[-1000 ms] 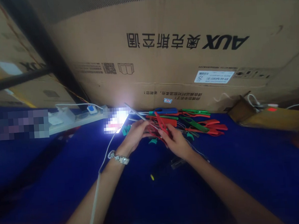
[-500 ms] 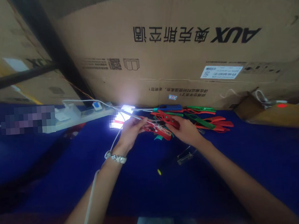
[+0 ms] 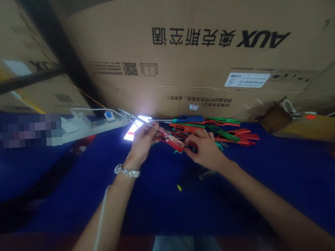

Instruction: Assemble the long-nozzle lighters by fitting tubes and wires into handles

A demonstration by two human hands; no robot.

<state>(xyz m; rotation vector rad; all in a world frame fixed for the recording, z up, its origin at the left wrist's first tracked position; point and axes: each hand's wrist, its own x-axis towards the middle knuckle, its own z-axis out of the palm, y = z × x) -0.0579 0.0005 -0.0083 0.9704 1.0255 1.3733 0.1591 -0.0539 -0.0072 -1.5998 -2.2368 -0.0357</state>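
My left hand (image 3: 144, 140) grips a red lighter half-shell (image 3: 172, 142) with its inner parts exposed and a long metal tube pointing up and left. The thumb and index finger of my right hand (image 3: 204, 148) are pinched at the shell's right end; whether they hold a small part is hidden. Behind the hands lies a pile of lighter bodies: a blue one (image 3: 188, 119), a green one (image 3: 226, 133) and several red ones (image 3: 243, 136). A small clear part (image 3: 206, 173) and a yellow piece (image 3: 179, 187) rest on the blue cloth.
A lit phone-like screen (image 3: 133, 129) stands behind my left hand. To the left is a white power strip (image 3: 99, 126) with plugs and a cable. A big cardboard box (image 3: 197, 63) rises behind, and an open carton (image 3: 306, 126) sits at the right.
My right hand has let go of a red lighter piece, which now lies on the pile, and has come to the right end of the shell in my left hand.
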